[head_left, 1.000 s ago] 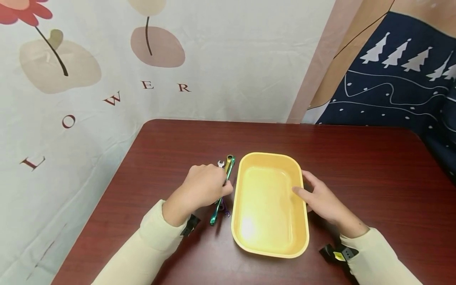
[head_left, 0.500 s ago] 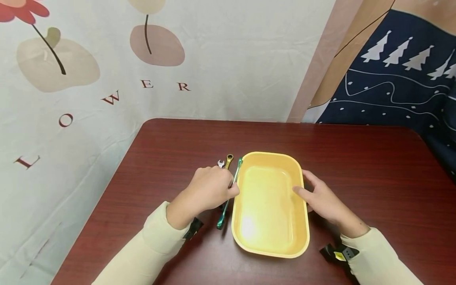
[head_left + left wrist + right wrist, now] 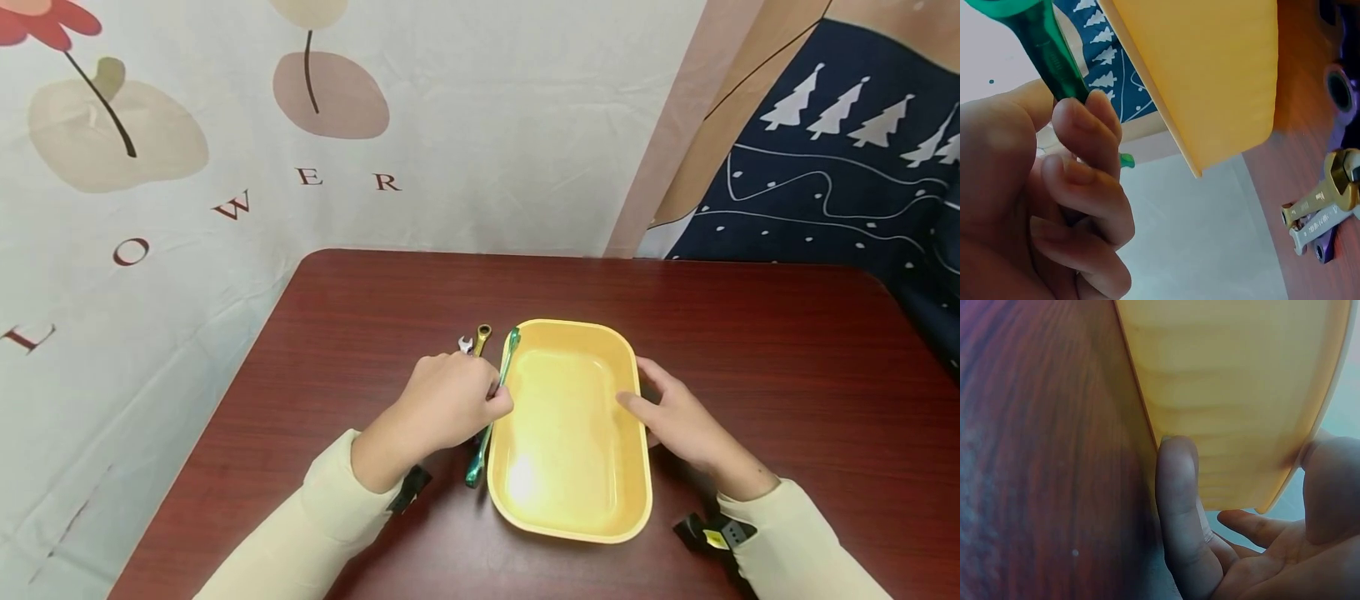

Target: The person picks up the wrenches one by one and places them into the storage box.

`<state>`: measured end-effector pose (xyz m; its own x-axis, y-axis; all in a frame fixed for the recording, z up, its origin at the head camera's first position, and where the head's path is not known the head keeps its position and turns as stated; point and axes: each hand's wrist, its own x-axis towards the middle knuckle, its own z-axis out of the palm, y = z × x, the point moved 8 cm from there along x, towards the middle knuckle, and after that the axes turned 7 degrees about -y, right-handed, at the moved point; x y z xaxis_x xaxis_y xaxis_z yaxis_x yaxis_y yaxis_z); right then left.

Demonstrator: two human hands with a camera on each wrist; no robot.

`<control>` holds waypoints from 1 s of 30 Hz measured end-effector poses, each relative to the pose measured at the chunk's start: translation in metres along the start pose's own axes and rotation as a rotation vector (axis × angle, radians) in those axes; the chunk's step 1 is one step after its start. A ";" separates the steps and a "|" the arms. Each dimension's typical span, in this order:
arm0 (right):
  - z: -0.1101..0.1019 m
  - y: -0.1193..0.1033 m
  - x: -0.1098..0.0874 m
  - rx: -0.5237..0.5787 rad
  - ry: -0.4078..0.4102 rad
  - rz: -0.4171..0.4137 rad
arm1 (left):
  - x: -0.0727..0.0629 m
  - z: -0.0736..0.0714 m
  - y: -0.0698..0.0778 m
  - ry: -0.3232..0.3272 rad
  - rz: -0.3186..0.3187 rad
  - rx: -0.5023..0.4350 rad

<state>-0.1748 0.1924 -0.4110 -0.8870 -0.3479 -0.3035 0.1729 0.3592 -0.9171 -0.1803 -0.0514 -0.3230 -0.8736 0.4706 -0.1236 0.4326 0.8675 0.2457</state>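
My left hand (image 3: 453, 404) grips a long green wrench (image 3: 1054, 59) round its middle, thumb and fingers curled about the shaft. In the head view the wrench's upper end overlaps the left rim of a yellow plastic bin (image 3: 573, 533). The left wrist view has the wrench up off the table beside the bin's wall. My right hand (image 3: 682, 425) holds the bin's right side, thumb over the rim and fingers against the outer wall. Beyond my left hand lie a gold wrench (image 3: 1310, 203), a silver wrench (image 3: 1322, 224) and a purple wrench (image 3: 1339, 94), partly hidden in the head view.
The dark red wooden table (image 3: 787, 375) reaches back to a pale wall cloth (image 3: 487, 125) printed with flowers and letters. A navy cloth (image 3: 817, 183) with white trees hangs at the right. Straps with small black devices sit at both wrists.
The left hand has lifted the green wrench from the others and carried it right, to the bin's left rim. The right hand and the bin have stayed in place.
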 end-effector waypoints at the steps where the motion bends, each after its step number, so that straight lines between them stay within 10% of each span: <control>1: 0.000 0.000 0.000 0.000 -0.001 -0.001 | 0.000 0.000 0.001 0.005 0.000 -0.006; 30: -0.002 0.000 0.000 -0.033 0.010 -0.001 | -0.001 -0.003 0.017 0.090 0.061 -0.147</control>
<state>-0.1752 0.1941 -0.4103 -0.8916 -0.3395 -0.2995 0.1576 0.3874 -0.9083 -0.1732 -0.0377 -0.3161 -0.8658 0.4999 -0.0194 0.4541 0.8015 0.3891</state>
